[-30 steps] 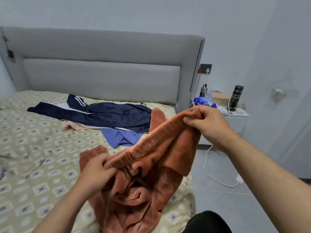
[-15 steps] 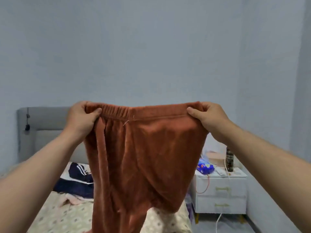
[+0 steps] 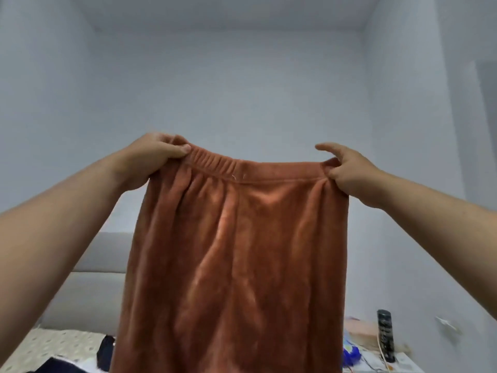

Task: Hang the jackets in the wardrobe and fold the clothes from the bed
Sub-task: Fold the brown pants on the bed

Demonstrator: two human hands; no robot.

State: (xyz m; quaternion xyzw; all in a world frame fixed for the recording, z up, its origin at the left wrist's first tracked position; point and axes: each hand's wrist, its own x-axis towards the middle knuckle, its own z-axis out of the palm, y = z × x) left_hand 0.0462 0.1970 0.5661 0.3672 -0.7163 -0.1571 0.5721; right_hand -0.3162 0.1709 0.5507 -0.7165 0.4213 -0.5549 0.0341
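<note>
Rust-orange fleece trousers (image 3: 236,265) hang stretched out in front of me, held up high by the elastic waistband. My left hand (image 3: 150,157) grips the waistband's left end, thumb on top. My right hand (image 3: 347,170) pinches the right end, with its index finger sticking out free. The legs drop out of view at the bottom. Behind the trousers, a dark navy garment (image 3: 105,354) lies on the patterned bed (image 3: 53,343).
A grey padded headboard (image 3: 96,286) stands behind the bed. To the right is a white nightstand (image 3: 403,364) with a dark cylindrical bottle (image 3: 386,335), a blue item (image 3: 352,356) and cables. Pale walls surround the area.
Both hands lifted the trousers off the bed and spread the waistband wide. My view tilted up toward the wall and ceiling. The right index finger has come off the cloth.
</note>
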